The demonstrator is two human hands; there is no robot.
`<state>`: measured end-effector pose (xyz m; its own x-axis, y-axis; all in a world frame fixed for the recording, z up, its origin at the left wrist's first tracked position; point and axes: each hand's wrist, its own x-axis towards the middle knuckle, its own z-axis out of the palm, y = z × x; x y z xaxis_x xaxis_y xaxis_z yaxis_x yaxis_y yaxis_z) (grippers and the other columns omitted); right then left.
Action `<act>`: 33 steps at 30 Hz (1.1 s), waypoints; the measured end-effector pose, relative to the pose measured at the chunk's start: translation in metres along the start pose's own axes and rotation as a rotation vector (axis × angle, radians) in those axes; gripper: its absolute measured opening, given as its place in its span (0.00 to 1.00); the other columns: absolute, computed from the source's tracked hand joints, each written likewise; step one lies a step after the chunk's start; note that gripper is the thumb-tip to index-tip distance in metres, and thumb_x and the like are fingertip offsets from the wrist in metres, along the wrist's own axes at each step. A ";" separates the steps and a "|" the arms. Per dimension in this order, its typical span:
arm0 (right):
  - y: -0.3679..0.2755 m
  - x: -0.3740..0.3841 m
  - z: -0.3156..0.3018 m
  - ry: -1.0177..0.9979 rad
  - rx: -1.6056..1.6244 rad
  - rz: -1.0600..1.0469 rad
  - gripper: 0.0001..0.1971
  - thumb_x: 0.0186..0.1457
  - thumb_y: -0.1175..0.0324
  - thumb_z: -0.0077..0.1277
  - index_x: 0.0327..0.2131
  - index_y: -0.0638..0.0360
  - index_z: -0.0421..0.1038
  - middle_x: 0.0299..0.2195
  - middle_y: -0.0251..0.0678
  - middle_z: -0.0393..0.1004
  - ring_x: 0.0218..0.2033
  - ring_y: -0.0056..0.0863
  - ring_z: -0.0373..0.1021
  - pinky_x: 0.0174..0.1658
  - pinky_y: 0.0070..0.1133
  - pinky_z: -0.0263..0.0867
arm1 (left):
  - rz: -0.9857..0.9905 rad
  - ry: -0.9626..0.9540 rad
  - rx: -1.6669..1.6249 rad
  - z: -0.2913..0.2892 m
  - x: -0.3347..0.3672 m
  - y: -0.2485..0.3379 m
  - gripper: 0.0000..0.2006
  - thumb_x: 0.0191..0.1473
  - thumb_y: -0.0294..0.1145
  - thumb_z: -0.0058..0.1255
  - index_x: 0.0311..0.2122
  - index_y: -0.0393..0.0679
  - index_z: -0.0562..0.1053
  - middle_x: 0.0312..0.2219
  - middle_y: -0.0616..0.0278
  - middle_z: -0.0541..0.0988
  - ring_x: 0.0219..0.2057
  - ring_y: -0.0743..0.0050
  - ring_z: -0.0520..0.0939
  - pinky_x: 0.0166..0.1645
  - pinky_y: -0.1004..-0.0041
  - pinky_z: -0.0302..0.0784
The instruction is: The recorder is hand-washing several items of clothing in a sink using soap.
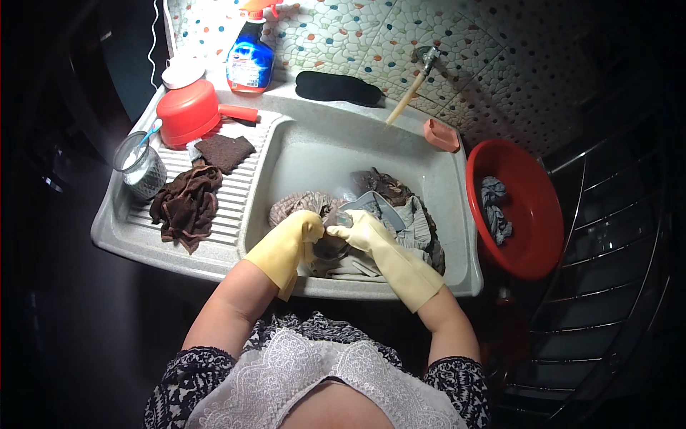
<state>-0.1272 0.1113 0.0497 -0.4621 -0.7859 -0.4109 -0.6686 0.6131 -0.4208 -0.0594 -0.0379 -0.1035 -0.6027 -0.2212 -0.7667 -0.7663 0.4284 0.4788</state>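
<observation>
Both my hands wear pale yellow rubber gloves and meet low over a grey sink basin (466, 236) with cloudy water. My left hand (306, 230) is closed, knuckles up, on a wet cloth (331, 248) whose kind I cannot make out. Thumb and fingers of my right hand (361, 232) pinch the same cloth close by. Around them lie soaked garments: a pinkish checked one (296, 206) by the left hand, a pale grey one (414, 225) right of the right hand, and a dark brown one (382, 186) beyond. The hands partly hide the gripped cloth.
The ribbed drainboard (239, 171) holds a brown cloth (187, 204), a brown scouring pad (225, 152), a glass jar (143, 171) and a red dipper (189, 114). Behind stand a blue spray bottle (250, 61), a black brush-like object (338, 88), a hosed tap (427, 57) and pink soap dish (441, 136). At right sits a red basin (536, 214).
</observation>
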 end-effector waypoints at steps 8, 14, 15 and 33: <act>0.103 0.078 -0.015 0.394 0.327 0.364 0.22 0.47 0.57 0.62 0.41 0.63 0.76 0.36 0.43 0.78 0.33 0.29 0.75 0.31 0.26 0.72 | -0.041 0.126 0.010 -0.007 -0.060 0.016 0.16 0.53 0.39 0.46 0.29 0.35 0.77 0.30 0.47 0.80 0.32 0.55 0.82 0.40 0.60 0.76; 0.122 0.072 0.001 0.392 0.773 0.301 0.20 0.47 0.60 0.64 0.41 0.62 0.76 0.34 0.40 0.78 0.22 0.27 0.73 0.22 0.22 0.69 | 0.182 0.887 -0.115 -0.007 -0.065 0.039 0.14 0.52 0.37 0.45 0.24 0.41 0.78 0.19 0.48 0.78 0.24 0.62 0.83 0.31 0.67 0.76; 0.124 0.071 -0.002 0.367 0.789 0.347 0.21 0.47 0.60 0.64 0.41 0.63 0.76 0.34 0.41 0.77 0.21 0.26 0.73 0.22 0.21 0.69 | 0.189 0.889 -0.100 -0.010 -0.059 0.044 0.14 0.52 0.37 0.45 0.24 0.41 0.78 0.19 0.48 0.78 0.24 0.62 0.83 0.31 0.67 0.76; 0.183 0.115 -0.010 0.913 0.885 0.201 0.34 0.42 0.59 0.68 0.45 0.77 0.66 0.32 0.44 0.74 0.20 0.25 0.71 0.17 0.18 0.66 | -0.089 0.428 -0.411 0.014 -0.036 0.111 0.20 0.50 0.43 0.57 0.37 0.32 0.75 0.27 0.45 0.80 0.24 0.55 0.84 0.26 0.63 0.81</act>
<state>-0.3079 0.1325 -0.0665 -0.9732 -0.2287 0.0226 -0.0914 0.2950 -0.9511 -0.1193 0.0295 -0.0284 -0.5028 -0.6105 -0.6120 -0.7900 0.0371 0.6120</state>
